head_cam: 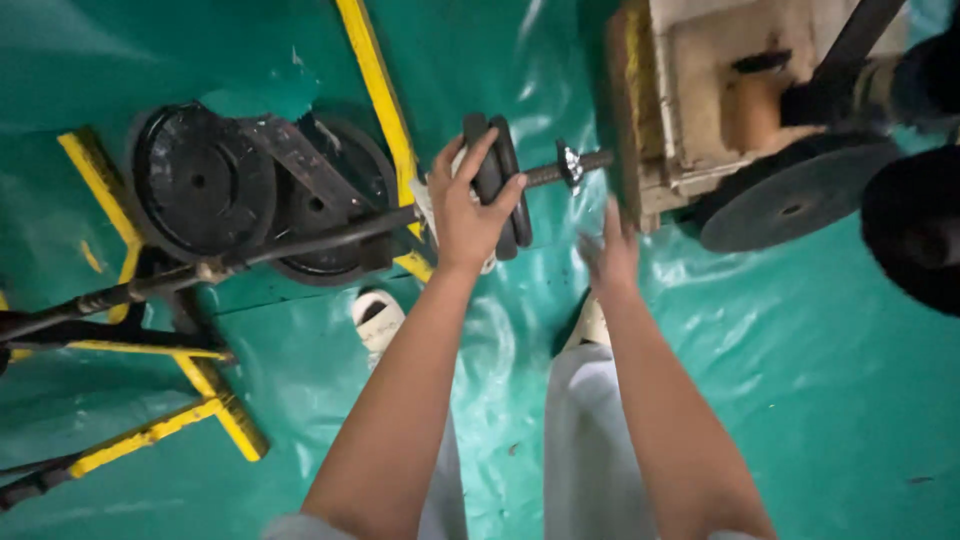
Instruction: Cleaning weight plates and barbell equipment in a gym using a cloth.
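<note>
Glossy green floor [800, 420] with yellow painted lines, seen from above, weights scattered across it.

The left hand [468, 205] is wrapped around two small black plates [500, 185] stacked on a thin bar [300, 243], whose threaded end carries one silver spin collar [570, 163]. The right hand [610, 250] hangs just beside that end, blurred, fingers loosely spread and holding nothing. Two larger black plates [205, 180] lie flat at left under the bar. One more black plate [790, 195] leans against a worn cream wooden box [700, 90] at right. Two white slippers [378, 318] stand below the hands.
</note>
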